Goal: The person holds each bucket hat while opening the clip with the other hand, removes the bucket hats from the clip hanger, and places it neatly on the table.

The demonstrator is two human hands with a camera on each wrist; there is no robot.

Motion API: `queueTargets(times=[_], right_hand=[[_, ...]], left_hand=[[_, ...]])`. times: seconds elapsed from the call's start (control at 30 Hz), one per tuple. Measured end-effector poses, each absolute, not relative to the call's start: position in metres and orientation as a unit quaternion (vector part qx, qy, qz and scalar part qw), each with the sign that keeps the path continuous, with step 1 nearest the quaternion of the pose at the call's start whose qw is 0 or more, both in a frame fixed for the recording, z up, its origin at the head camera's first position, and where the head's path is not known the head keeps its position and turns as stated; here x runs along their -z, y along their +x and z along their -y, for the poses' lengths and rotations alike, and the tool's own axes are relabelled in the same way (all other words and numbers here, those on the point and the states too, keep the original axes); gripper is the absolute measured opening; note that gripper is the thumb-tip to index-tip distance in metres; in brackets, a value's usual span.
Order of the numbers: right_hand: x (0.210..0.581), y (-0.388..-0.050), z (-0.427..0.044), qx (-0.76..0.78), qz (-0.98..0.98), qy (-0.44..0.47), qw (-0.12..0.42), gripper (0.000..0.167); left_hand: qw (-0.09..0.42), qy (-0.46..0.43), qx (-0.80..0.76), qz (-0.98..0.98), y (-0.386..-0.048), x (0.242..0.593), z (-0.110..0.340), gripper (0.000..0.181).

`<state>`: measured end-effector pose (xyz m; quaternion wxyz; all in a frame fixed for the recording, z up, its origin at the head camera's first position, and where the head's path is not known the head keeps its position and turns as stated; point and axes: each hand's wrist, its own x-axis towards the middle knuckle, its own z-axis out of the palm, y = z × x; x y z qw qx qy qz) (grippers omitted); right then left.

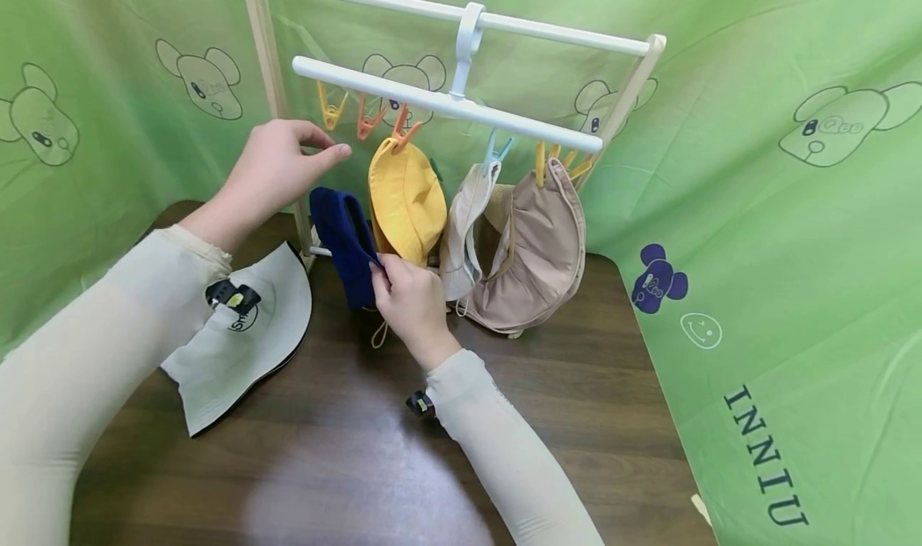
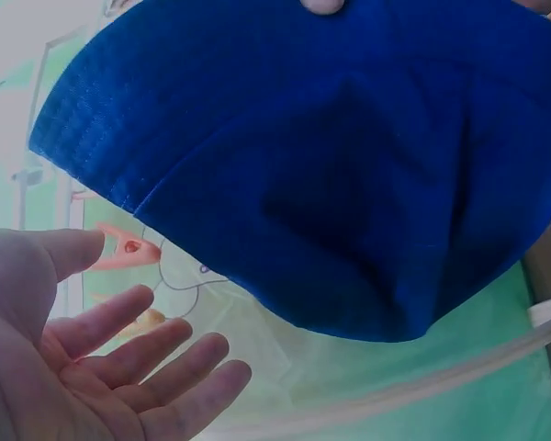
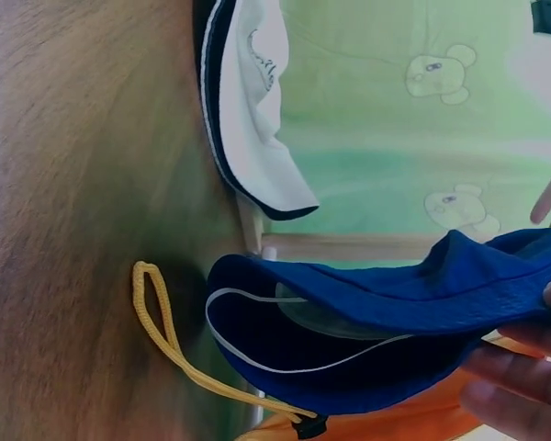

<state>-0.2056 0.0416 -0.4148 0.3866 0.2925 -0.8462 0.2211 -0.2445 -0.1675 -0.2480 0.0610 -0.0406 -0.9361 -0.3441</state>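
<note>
Blue bucket hat [image 1: 334, 227] in my right hand [image 1: 414, 299]: brim pinched, thumb on one face, fingers on the other. My left hand [image 1: 277, 166] is level with the clips, fingers loosely extended and spread, thumb apart, holding nothing.

Hat position: above the wooden tabletop [image 1: 346, 450], under the left part of the white hanger bar [image 1: 432, 100], just beside the yellow hat [image 1: 409, 202]; contact between the two, cannot tell.

Hat appearance: plain deep blue cloth. Brim wide, stitch rows visible toward its edge; curved seam where brim meets crown. Crown soft, creased, shadowed in folds. Right wrist view: hat flattened sideways, interior darker, thin pale line curving round inside, greyish patch within.

Nearest clips: one yellow clip [image 1: 331, 115], one orange clip [image 1: 369, 123], both hanging from the bar.
</note>
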Motion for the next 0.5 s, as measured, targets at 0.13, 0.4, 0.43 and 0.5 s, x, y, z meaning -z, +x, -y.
queueTargets(times=[0.13,0.4,0.43,0.5], right_hand=[[0.416,-0.206,-0.044,-0.218,0.846,0.293,0.389,0.009],[0.418,-0.205,-0.044,-0.22,0.841,0.3,0.393,0.01],[0.418,-0.205,-0.044,-0.221,0.84,0.302,0.393,0.01],[0.417,-0.205,-0.044,-0.222,0.839,0.304,0.393,0.01]], left_hand=[[0.069,-0.04,0.368,0.926,-0.233,0.25,0.171,0.06],[0.098,-0.043,0.395,0.912,-0.199,0.247,0.175,0.055],[0.104,-0.047,0.396,0.911,-0.194,0.248,0.175,0.053],[0.115,-0.055,0.396,0.909,-0.186,0.251,0.177,0.05]])
